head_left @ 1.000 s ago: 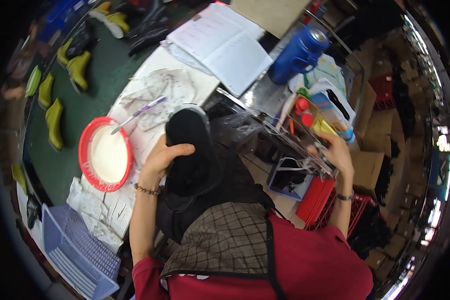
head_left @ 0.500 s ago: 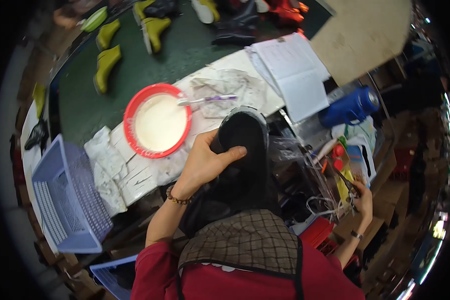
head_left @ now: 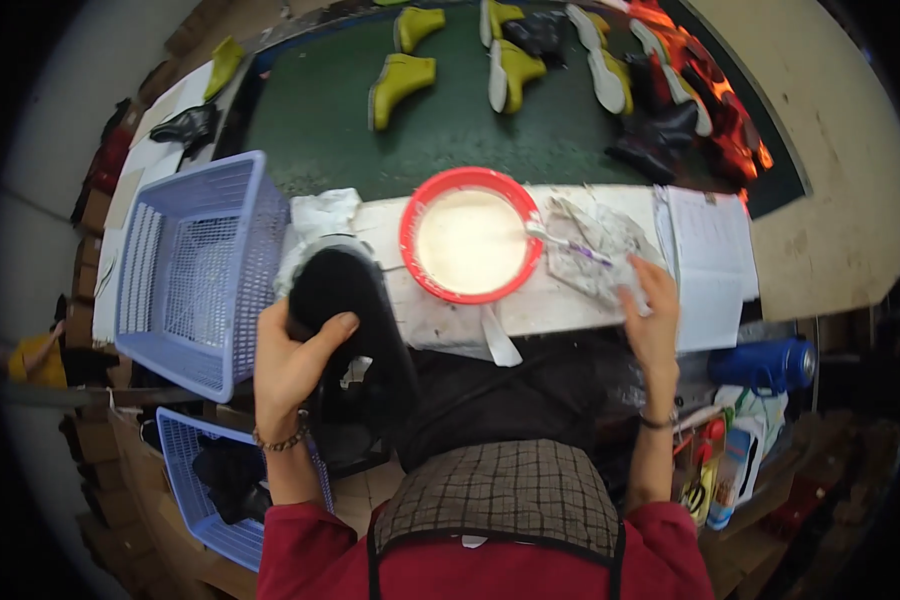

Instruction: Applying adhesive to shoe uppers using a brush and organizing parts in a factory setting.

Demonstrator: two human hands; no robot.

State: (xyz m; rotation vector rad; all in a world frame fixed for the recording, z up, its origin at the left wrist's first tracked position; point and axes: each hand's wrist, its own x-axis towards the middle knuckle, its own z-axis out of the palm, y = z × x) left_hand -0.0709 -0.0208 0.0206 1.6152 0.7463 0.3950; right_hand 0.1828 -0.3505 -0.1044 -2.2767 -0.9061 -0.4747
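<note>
A black shoe (head_left: 340, 275) is gripped in the left hand (head_left: 295, 365), with the thumb laid across its face; it is held at the near edge of the white counter (head_left: 555, 315), between a blue basket and a red bowl. The right hand (head_left: 655, 315) is part open with the fingers bent, just short of a toothbrush (head_left: 575, 245); whether the stained sheet (head_left: 615, 225) below is touched cannot be told.

The red bowl (head_left: 410, 235) is filled with a creamy white liquid (head_left: 470, 245), and its rim is smeared with white. The toothbrush is tilted, its head at the bowl's rim and its handle over the sheet. The blue basket (head_left: 255, 280) is set to the left. In a lower basket (head_left: 235, 538), black items (head_left: 225, 480) are heaped. On the right, a blue bottle (head_left: 765, 365) is seen lying sideways in view, with small red items (head_left: 710, 435) near it.
</note>
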